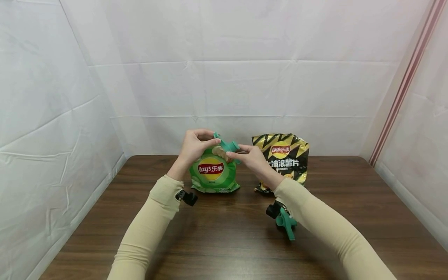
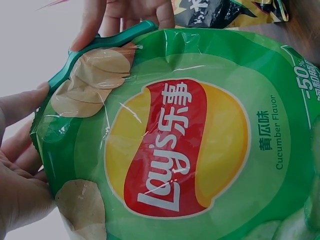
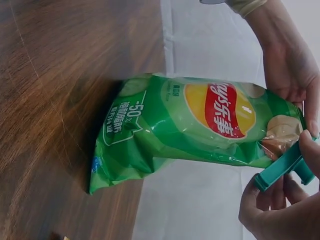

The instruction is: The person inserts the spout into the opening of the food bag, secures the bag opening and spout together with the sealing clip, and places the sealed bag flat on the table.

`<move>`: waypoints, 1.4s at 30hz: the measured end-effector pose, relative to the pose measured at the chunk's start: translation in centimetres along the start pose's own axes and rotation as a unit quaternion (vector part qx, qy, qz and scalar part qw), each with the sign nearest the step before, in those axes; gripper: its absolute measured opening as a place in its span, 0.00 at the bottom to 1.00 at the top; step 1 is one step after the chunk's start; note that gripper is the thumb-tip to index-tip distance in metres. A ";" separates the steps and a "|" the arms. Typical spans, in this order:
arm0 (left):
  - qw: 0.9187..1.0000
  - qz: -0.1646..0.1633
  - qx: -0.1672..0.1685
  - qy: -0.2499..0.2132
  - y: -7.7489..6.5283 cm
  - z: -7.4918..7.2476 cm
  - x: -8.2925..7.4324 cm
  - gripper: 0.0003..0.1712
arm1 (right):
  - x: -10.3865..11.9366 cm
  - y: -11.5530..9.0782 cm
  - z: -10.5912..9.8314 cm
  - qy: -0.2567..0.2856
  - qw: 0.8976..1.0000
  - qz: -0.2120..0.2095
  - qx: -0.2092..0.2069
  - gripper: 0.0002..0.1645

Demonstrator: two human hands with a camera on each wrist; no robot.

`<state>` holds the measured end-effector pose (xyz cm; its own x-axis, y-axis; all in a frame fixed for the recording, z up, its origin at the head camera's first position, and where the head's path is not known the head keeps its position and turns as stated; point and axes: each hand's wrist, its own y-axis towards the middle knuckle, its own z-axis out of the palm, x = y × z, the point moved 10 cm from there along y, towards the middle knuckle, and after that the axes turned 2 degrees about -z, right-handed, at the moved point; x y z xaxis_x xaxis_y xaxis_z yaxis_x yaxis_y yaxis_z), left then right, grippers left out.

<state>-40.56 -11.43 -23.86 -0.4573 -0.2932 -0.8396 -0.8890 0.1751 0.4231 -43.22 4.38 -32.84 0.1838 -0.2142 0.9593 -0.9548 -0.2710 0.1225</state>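
A green bag of Lay's potato chips (image 1: 211, 173) stands on the table with a green bag clip (image 1: 229, 146) lying across its top edge. My left hand (image 1: 196, 147) grips the top left corner of the bag; in the left wrist view its thumb (image 2: 30, 100) lies against one end of the clip and its fingers are behind the bag. My right hand (image 1: 254, 160) pinches the clip near its other end, as the right wrist view shows beside the clip's bar (image 3: 282, 167). Whether the clip is fastened cannot be told.
A black and gold Lay's bag (image 1: 288, 155) stands behind my right forearm. Another green clip (image 1: 287, 223) lies on the brown wooden table (image 1: 217, 241) near my right wrist. White cloth (image 1: 245, 89) hangs behind the table and along its sides.
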 end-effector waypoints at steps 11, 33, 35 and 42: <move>1.000 0.021 0.005 0.006 -0.2 0.1 -0.6 0.13 | -0.2 -0.1 -0.1 -0.006 1.000 0.009 -0.014 0.26; 0.996 0.054 0.046 0.054 -0.8 1.1 -1.6 0.15 | -0.1 -0.4 0.3 0.008 1.000 -0.012 -0.001 0.24; 0.996 0.051 0.044 0.054 -0.8 1.1 -1.6 0.15 | -0.1 -0.4 0.2 0.008 1.000 -0.012 -0.003 0.25; 0.997 0.051 0.024 0.052 -0.8 0.9 -1.4 0.16 | 0.0 -0.3 0.2 0.007 1.000 -0.014 -0.006 0.29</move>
<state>-39.18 -10.35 -23.31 -0.5482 -0.3664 -0.7518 -0.8363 0.2542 0.4858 -42.85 4.31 -32.95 0.2075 -0.1927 0.9591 -0.9520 -0.2651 0.1527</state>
